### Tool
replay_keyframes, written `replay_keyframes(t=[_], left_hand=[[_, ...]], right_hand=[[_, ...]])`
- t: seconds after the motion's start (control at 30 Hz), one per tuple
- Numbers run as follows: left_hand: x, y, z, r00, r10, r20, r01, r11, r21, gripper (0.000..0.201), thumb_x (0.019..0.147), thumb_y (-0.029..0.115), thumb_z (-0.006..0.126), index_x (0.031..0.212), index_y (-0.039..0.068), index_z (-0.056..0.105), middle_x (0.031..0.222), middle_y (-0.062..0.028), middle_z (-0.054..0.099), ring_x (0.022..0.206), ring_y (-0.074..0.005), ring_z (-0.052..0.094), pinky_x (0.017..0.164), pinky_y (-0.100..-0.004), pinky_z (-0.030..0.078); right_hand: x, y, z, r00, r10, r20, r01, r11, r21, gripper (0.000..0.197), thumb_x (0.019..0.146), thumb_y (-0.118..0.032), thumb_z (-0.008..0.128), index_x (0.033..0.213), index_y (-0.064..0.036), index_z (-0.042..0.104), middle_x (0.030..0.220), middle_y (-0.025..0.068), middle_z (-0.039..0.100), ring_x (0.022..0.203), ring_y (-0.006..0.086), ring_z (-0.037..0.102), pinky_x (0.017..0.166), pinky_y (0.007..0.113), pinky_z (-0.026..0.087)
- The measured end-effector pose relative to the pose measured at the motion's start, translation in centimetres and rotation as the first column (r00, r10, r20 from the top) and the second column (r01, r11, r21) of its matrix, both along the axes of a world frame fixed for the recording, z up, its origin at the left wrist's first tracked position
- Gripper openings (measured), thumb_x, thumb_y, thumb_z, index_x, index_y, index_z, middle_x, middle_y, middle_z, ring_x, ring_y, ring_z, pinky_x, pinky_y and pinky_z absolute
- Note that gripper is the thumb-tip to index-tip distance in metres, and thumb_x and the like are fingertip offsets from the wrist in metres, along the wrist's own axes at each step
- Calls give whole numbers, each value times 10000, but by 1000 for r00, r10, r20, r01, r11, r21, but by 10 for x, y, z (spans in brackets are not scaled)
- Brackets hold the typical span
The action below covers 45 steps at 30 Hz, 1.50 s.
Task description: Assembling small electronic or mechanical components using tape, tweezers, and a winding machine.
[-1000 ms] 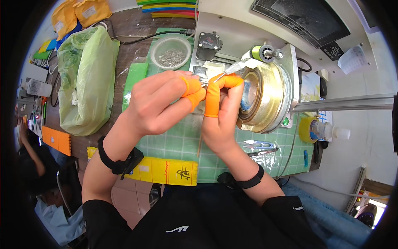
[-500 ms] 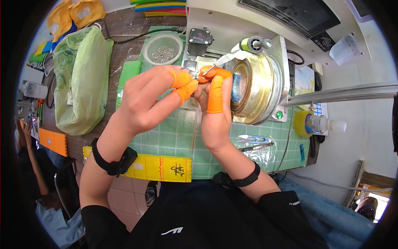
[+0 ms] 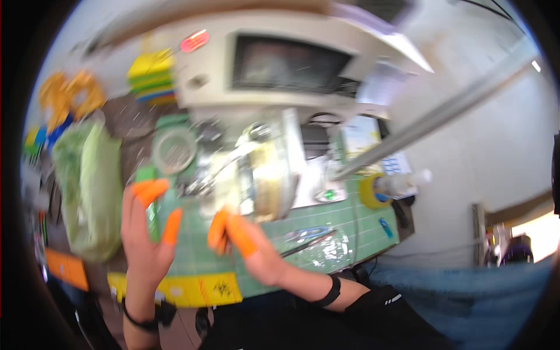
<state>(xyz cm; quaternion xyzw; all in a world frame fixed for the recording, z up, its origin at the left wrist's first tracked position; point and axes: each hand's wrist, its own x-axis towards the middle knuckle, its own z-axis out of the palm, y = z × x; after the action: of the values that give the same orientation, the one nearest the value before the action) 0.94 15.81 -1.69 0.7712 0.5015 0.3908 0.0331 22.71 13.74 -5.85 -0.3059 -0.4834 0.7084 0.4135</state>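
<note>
My left hand point(image 3: 144, 251) is raised over the left part of the green cutting mat point(image 3: 195, 251). It holds nothing; its fingers, in orange finger cots, are spread apart near a green block point(image 3: 153, 224). My right hand point(image 3: 256, 256) hovers over the mat in front of the machine's pale golden reel point(image 3: 273, 181). Its orange-covered thumb and fingers are closed together, and blur hides whatever they may hold. Behind my left hand stands a round whitish bowl point(image 3: 175, 150); its contents are too smeared to make out. A small metal fixture point(image 3: 198, 185) sits between bowl and reel.
The machine's dark screen point(image 3: 286, 64) rises at the back. A light green plastic bag point(image 3: 87, 198) stands left. Snips point(image 3: 306, 233) and a dark slim tool point(image 3: 309, 243) lie right of my right hand. A bottle point(image 3: 402, 184) and yellow tape roll point(image 3: 373, 191) are farther right.
My hands, together at the metal fixture before, have parted and drawn back toward me. The left has opened and moved left. The whole view has shifted and blurred.
</note>
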Motion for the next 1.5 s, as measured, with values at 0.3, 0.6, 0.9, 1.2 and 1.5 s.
replay_keyframes(t=[0.3,0.6,0.9,1.2,1.5], left_hand=[[0,-5,8,988,-139,-70,82,845,-528,251,926,16,648,1166,-49,614,1080,-203,528,774,-419,618,654,-452,484],[-23,14,14,934,-352,-59,259,781,-569,228,1075,168,562,963,-26,608,765,-149,526,628,-266,520,652,-414,437],[-21,23,-9,939,-315,139,330,708,-624,105,936,79,684,932,-26,690,787,-113,545,639,-197,549,575,-336,417],[3,-38,10,976,-209,56,214,893,-395,273,1051,201,650,1248,38,745,774,-100,631,582,-174,523,539,-324,407],[27,-79,52,862,-354,364,473,819,-325,136,969,49,713,1078,-13,764,718,-99,554,594,-196,484,561,-322,365]], right_hand=[[79,-11,57,968,7,250,-79,957,279,443,1136,-293,380,856,-15,580,769,65,594,687,180,575,665,319,481],[117,-16,67,953,-36,301,-83,925,372,408,1128,-316,411,897,-27,585,813,70,569,698,196,563,661,325,460],[133,15,117,907,-317,278,28,703,711,229,1052,-214,602,945,-17,650,806,75,594,615,199,542,581,315,442],[180,44,222,-21,-981,-194,191,-194,962,317,794,-160,926,953,-38,681,788,30,648,578,97,487,540,263,437],[192,20,209,509,-838,-198,651,224,725,55,943,22,747,968,67,723,857,112,736,718,141,687,671,269,575]])
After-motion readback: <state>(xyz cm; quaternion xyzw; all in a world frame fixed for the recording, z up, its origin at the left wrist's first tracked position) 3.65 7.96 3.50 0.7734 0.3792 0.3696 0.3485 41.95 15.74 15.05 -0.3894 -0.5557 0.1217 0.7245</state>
